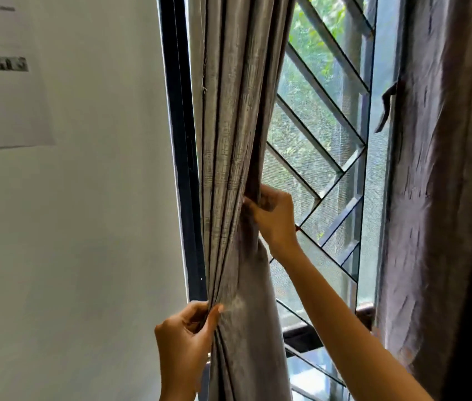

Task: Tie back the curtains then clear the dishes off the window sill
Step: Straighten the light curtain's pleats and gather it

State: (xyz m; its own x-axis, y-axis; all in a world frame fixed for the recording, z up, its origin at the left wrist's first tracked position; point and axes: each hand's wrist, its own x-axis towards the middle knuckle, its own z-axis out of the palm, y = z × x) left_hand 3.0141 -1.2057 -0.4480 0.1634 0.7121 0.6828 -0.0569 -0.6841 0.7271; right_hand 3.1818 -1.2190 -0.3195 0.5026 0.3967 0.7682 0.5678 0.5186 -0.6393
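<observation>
A grey-brown curtain (234,117) hangs gathered in folds at the left side of the window. My left hand (185,337) pinches its left edge low down, thumb against the cloth. My right hand (272,218) grips the bunched folds higher up on the curtain's right side. A second, darker curtain (443,198) hangs at the right, with a dark tie strap (386,108) dangling near its left edge. No dishes are in view, and the sill is mostly hidden behind my right arm.
A black window frame (182,157) runs down behind the left curtain. Diagonal metal grille bars (327,134) and a mesh screen fill the window. A white wall at the left carries a paper sheet (3,82).
</observation>
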